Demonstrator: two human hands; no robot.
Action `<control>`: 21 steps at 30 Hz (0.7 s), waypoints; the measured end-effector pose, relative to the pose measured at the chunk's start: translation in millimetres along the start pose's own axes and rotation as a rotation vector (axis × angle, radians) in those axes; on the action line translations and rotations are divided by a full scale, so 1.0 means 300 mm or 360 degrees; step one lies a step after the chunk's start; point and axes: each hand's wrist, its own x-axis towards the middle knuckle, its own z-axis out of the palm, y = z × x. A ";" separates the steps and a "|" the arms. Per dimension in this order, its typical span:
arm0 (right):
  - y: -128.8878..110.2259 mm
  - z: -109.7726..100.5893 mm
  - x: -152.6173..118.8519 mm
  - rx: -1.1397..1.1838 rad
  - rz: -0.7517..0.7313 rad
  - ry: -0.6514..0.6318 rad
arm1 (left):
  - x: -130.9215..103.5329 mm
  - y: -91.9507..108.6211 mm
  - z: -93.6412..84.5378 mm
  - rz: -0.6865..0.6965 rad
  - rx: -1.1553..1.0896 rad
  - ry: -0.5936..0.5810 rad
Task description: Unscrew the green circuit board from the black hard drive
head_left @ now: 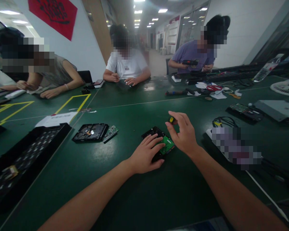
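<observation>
Nearest, a black tray (66, 129) runs up the left side of the green table (125, 199), and a white cable (265, 195) trails at the lower right, where a forearm swinging wide could catch it. Between them the left hand (146, 155) lies palm down on the drive (156, 131), its fingers a little apart and its thumb at the near side; it presses from above rather than gripping, so a sideways push could make the drive skid or turn. The green board (168, 146) shows past the fingertips, bare, and a slipping point could scratch it or nick those fingers. The right hand (184, 134) is raised just beside the drive, thumb and forefinger closed on a small black-and-yellow tool (171, 120), which looks clear of the drive; only the tips hold it, so it could twist loose or drop onto the board. To the left sits an opened drive (90, 133) with small loose-looking pieces on top, which a knock could scatter, and touching or just beside it a loose board (111, 133) that a sweeping arm could scrape. Off to the right, beyond a blurred-out object, another drive (244, 113) lies near a grey box (278, 109). Farther off, three people work across the table, and a bottle (268, 68) leans at the far right.
</observation>
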 end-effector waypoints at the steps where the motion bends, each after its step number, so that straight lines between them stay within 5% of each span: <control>1: 0.000 -0.001 0.000 -0.0021 0.0001 0.0015 | 0.000 -0.001 0.002 0.0001 -0.0004 0.0005; 21: 0.003 0.001 -0.002 -0.0045 0.0016 0.0060 | -0.001 -0.002 0.000 0.0009 0.0004 0.0005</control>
